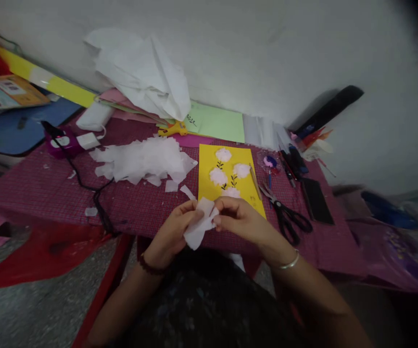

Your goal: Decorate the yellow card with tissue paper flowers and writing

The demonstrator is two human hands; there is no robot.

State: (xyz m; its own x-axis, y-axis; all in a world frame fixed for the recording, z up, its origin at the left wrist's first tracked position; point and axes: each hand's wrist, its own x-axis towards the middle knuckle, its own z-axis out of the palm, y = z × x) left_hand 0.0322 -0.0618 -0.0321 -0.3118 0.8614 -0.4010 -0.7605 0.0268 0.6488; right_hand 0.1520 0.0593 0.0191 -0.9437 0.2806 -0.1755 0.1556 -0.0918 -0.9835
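Both hands meet at the table's front edge around a piece of white tissue paper (199, 231). My left hand (176, 227) grips its left side, thumb on top. With pinched fingers, my right hand (236, 217) holds the right edge of the same piece. Just beyond them lies a yellow card (209, 153) bearing several pale paper flowers (218, 176) and small dark leaf sprigs; its lower part is hidden behind my hands. A heap of torn or cut white tissue pieces (143, 162) spreads to the left. Black-handled scissors (284, 212) lie right of my right hand.
A pencil (255, 181) rests on the card's right side. Farther right is a dark phone-like slab (317, 200). A yellow glue gun (173, 128) and a light green sheet (223, 123) lie behind. Black cables (98, 198) hang over the front left edge near a purple power socket (64, 142).
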